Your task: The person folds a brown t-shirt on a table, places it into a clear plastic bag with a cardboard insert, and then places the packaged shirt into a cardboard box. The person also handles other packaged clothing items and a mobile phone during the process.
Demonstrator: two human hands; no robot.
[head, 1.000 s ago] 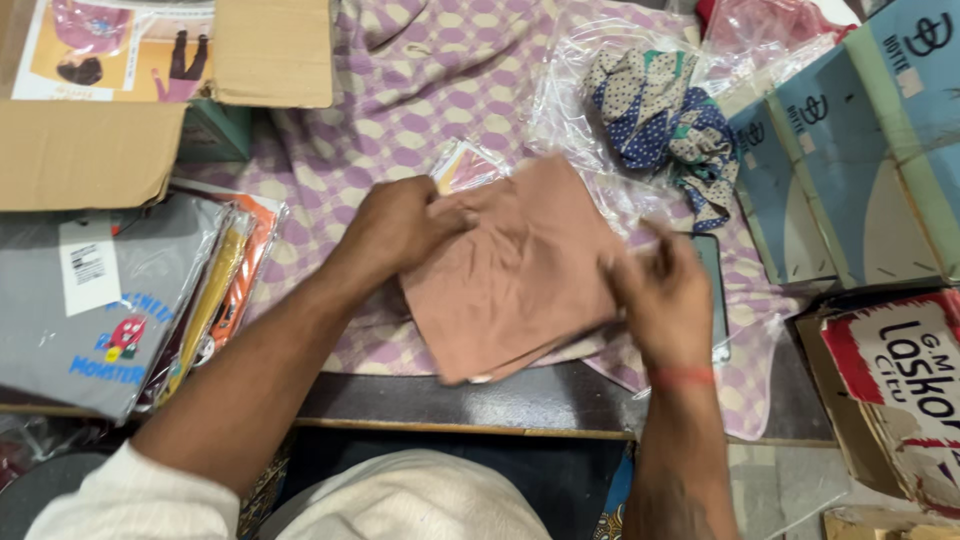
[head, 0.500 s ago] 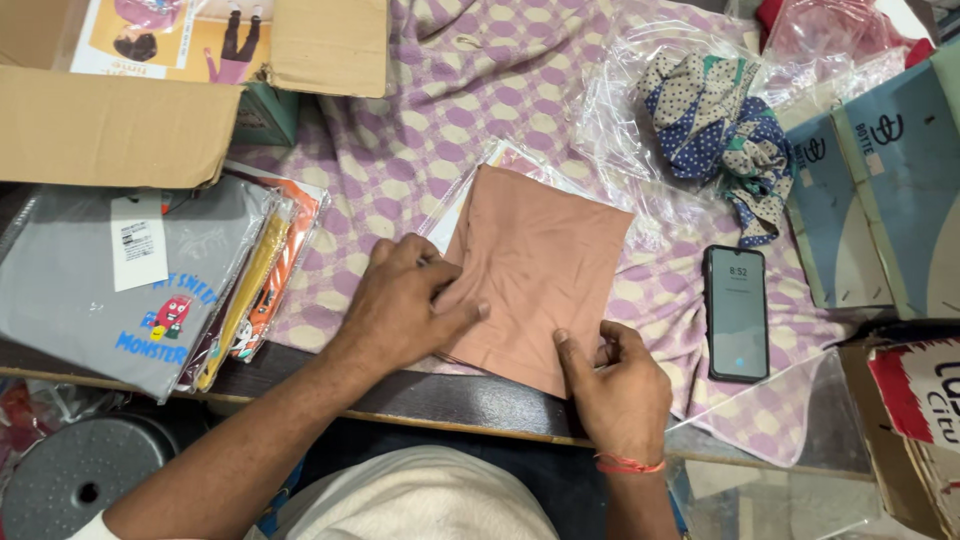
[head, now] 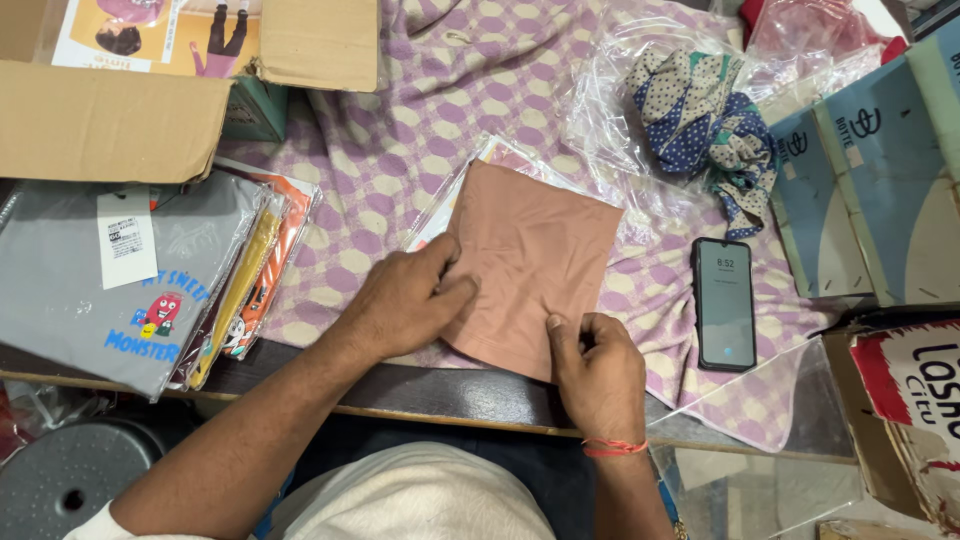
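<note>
One head-worn view, aimed steeply down at a table edge.

The scene is seen from above the person's own chest, close enough that both forearms fill the lower half; the left hand (head: 410, 300) and right hand (head: 598, 372) are caught near the centre, on a folded pink cloth (head: 535, 255). The checked purple cover (head: 420, 130) is framed ahead, a cardboard box (head: 110, 115) at far left, blue boxes (head: 880, 190) at right. No second view is provided.

Matt, smooth pink cloth (head: 530, 260) lies on a glossy clear plastic sleeve (head: 490, 160)
</note>
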